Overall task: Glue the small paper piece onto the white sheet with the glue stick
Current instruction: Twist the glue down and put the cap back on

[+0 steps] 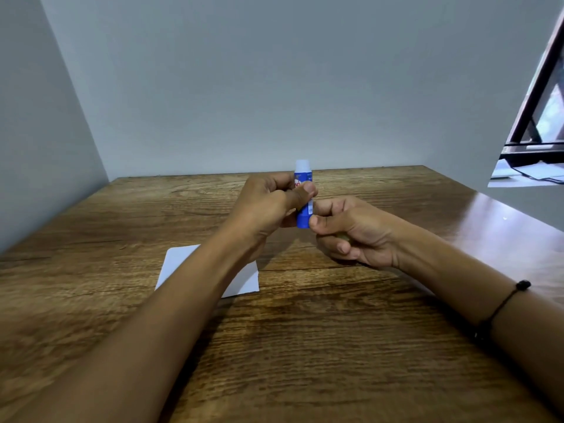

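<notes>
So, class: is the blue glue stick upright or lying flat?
Upright. The left hand holds the blue glue stick vertical above the wooden table, its pale end on top.

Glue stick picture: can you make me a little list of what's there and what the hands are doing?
glue stick: blue, upright, held above the table
left hand: grips the glue stick, thumb across the label
right hand: fingers curled, thumb and finger at the stick's bottom end
white paper: flat on the table, partly under the left forearm
table: brown wood
wrist cord: black, on the right wrist
</notes>
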A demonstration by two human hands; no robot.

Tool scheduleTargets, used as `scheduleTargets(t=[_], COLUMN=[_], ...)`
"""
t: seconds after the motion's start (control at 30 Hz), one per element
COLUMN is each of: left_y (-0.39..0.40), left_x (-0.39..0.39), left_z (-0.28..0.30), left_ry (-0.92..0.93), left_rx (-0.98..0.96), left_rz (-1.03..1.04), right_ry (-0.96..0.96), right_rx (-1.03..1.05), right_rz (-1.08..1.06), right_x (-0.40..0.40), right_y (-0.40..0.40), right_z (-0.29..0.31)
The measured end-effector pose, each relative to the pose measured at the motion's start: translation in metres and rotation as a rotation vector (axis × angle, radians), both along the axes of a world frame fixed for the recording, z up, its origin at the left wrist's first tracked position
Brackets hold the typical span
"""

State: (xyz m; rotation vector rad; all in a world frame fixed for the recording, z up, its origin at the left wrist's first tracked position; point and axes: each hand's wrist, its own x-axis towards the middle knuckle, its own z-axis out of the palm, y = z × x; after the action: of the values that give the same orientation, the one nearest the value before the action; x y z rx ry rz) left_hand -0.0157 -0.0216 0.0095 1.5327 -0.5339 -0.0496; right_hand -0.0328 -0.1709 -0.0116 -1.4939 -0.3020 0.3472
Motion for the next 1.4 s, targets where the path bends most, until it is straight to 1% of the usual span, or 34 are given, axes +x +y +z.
scheduleTargets(t=[0.13, 0.27, 0.37, 0.53, 0.7, 0.8, 0.93, 1.1, 1.2, 1.4], left_y=[-0.0004, 0.0001, 0.0002, -0.0008, -0.0006, -0.0008, -0.0014, -0.0004, -0.0008, -0.0004], left_x=[0.0009, 0.0, -0.001, -0.0013, -0.0031, -0.0036, -0.0002, -0.0015, -0.003, -0.0007], left_z=[-0.0002, 0.0005, 0.001, 0.0016, 0.003, 0.0032, 0.003, 0.0035, 0.0032, 0.002], left_ry=[-0.004, -0.004, -0.005, -0.014, 0.018, 0.004, -0.006, 0.008, 0.002, -0.012], left_rx=[0.026, 0.011, 0.002, 0.038, -0.01, -0.006, 0.03, 0.02, 0.002, 0.037], left_rz=[0.02, 0.021, 0.015, 0.028, 0.018, 0.022, 0.043, 0.04, 0.022, 0.049], right_ry=[0.003, 0.016, 0.0, -0.013, 0.008, -0.002, -0.022, -0.017, -0.012, -0.016], right_rx=[-0.034, 0.003, 0.017, -0.018, 0.001, 0.019, -0.018, -0.01, -0.009, -0.024], right_rz=[0.014, 0.041, 0.012, -0.001, 0.034, 0.002, -0.021, 0.028, -0.008, -0.057], right_x=[-0.0009, -0.0007, -0.0004, -0.0011, -0.0012, -0.0019, 0.0001, 0.0008, 0.0014, 0.002], right_y=[0.0021, 0.0005, -0.0003, 0.0022, -0.0001, -0.0003, 0.0028, 0.0001, 0.0001, 0.0032], right_z=[0.001, 0.0015, -0.0003, 0.0003, 0.0017, 0.0007, 0.0011, 0.0021, 0.0003, -0.0008])
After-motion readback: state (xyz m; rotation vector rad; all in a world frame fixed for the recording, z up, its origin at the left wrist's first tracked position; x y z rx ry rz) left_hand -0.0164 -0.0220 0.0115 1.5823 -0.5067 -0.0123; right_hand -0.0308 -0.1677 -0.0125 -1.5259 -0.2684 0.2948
